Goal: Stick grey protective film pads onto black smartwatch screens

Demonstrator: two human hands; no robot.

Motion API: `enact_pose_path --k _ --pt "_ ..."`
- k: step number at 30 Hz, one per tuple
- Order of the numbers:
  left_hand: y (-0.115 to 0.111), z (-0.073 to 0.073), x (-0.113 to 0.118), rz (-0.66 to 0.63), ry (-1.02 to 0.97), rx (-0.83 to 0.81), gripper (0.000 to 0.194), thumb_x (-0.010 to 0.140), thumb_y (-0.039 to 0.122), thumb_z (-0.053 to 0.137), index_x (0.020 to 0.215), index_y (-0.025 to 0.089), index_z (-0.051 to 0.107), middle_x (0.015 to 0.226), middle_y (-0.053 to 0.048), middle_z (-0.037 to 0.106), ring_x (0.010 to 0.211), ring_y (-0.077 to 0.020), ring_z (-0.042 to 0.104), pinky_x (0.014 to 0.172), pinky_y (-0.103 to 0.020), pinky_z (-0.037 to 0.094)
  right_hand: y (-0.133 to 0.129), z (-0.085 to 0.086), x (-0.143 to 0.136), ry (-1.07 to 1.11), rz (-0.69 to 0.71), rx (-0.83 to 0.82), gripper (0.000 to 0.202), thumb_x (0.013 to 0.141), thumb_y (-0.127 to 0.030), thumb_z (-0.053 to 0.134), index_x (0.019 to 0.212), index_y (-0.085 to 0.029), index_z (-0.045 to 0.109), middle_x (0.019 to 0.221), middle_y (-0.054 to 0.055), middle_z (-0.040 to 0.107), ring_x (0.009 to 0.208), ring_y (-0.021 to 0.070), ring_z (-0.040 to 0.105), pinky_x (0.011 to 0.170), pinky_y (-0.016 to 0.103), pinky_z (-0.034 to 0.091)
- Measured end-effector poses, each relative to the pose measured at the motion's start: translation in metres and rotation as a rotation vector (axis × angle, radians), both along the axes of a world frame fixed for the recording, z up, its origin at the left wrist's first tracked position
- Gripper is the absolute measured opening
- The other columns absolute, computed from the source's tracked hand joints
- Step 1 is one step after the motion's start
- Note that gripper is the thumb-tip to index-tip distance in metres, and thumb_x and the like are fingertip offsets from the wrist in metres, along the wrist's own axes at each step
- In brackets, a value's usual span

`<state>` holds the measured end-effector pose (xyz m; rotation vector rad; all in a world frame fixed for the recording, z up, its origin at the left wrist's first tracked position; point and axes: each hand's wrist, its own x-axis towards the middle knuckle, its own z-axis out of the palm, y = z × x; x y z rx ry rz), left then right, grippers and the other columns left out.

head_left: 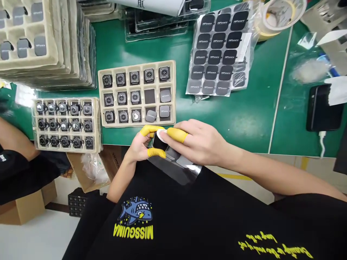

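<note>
My left hand (142, 144), with yellow finger cots on thumb and finger, grips a black watch (159, 143) just in front of the beige tray. My right hand (199, 141), also with a yellow cot, presses a round white piece (162, 135) against the watch face. A clear, shiny film sheet (180, 168) hangs beneath my right hand; how it is held is hidden. The beige tray (174, 86) holds watches face down in most compartments, and grey square film-covered pieces (165, 95) in a few on its right side. One upper-right compartment shows only its dark bottom.
A second watch tray (97, 126) lies left, below tall stacked trays (65, 43). Sheets of black HiFuture stickers (214, 57) lie at back right, near tape rolls (282, 16). A black phone (324, 108) with a white cable is far right. Another person's arm (16, 141) is at left.
</note>
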<state>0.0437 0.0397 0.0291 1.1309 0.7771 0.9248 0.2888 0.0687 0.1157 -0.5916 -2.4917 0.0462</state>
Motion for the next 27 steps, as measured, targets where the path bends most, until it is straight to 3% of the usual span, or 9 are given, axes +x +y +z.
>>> enact_pose_path --k 6,10,12,15,18,22,25,27 --pt "-0.002 -0.002 -0.001 -0.064 -0.045 -0.056 0.081 0.06 0.054 0.111 0.126 0.022 0.077 0.111 -0.01 0.085 0.097 -0.0281 0.086 0.082 -0.033 0.069 -0.004 -0.002 -0.004 0.039 0.168 -0.083 0.022 0.113 -0.011 0.057 0.115 -0.02 0.077 0.102 0.004 0.081 0.088 0.0189 0.068 0.065 0.037 0.046" --pt "0.004 0.0 -0.001 -0.027 -0.005 -0.058 0.084 0.051 0.055 0.113 0.119 0.021 0.078 0.109 -0.01 0.085 0.101 -0.0323 0.086 0.083 -0.037 0.071 0.003 -0.002 -0.01 0.042 0.058 -0.04 0.027 0.109 -0.008 0.063 0.126 -0.022 0.078 0.094 0.005 0.078 0.09 0.0229 0.067 0.066 0.04 0.043" --pt "0.003 0.0 -0.001 -0.014 -0.015 -0.054 0.083 0.054 0.056 0.112 0.121 0.022 0.077 0.106 -0.009 0.085 0.099 -0.0304 0.086 0.082 -0.036 0.07 0.006 0.001 -0.007 0.022 0.029 -0.043 0.028 0.107 -0.005 0.062 0.121 -0.022 0.079 0.088 0.005 0.074 0.089 0.0238 0.065 0.066 0.041 0.041" --pt "0.0 -0.001 -0.002 -0.026 -0.032 -0.052 0.081 0.063 0.056 0.109 0.129 0.024 0.075 0.101 -0.006 0.084 0.091 -0.0254 0.085 0.08 -0.033 0.068 0.004 0.006 -0.003 -0.007 0.104 -0.076 0.026 0.11 -0.006 0.059 0.107 -0.02 0.08 0.09 0.006 0.074 0.087 0.0221 0.064 0.067 0.039 0.042" --pt "0.0 0.0 -0.004 -0.063 -0.029 -0.026 0.081 0.063 0.06 0.107 0.129 0.025 0.077 0.103 -0.007 0.084 0.092 -0.0264 0.085 0.08 -0.033 0.068 0.002 0.005 -0.006 0.034 0.2 -0.095 0.024 0.113 -0.01 0.059 0.104 -0.017 0.08 0.099 0.006 0.079 0.088 0.0202 0.065 0.066 0.038 0.042" --pt "0.006 0.003 -0.007 -0.059 0.013 0.055 0.081 0.06 0.059 0.109 0.125 0.022 0.078 0.104 -0.008 0.084 0.092 -0.0284 0.085 0.082 -0.036 0.069 0.008 0.0 -0.014 0.055 0.124 -0.06 0.023 0.112 -0.01 0.061 0.116 -0.021 0.081 0.094 0.005 0.077 0.089 0.0216 0.064 0.067 0.039 0.041" --pt "0.007 0.003 -0.008 -0.049 0.005 0.025 0.082 0.062 0.061 0.108 0.126 0.022 0.075 0.101 -0.007 0.084 0.086 -0.026 0.084 0.078 -0.034 0.068 0.01 0.0 -0.01 0.045 0.062 -0.098 0.027 0.109 -0.006 0.061 0.117 -0.024 0.08 0.09 0.005 0.073 0.089 0.023 0.064 0.067 0.04 0.041" --pt "0.005 0.003 -0.009 -0.068 0.001 -0.011 0.083 0.064 0.063 0.106 0.129 0.022 0.074 0.095 -0.005 0.082 0.08 -0.0232 0.082 0.075 -0.032 0.067 0.008 0.002 -0.005 0.031 0.096 -0.117 0.026 0.107 -0.005 0.062 0.116 -0.023 0.079 0.09 0.005 0.073 0.088 0.0226 0.065 0.067 0.04 0.042"
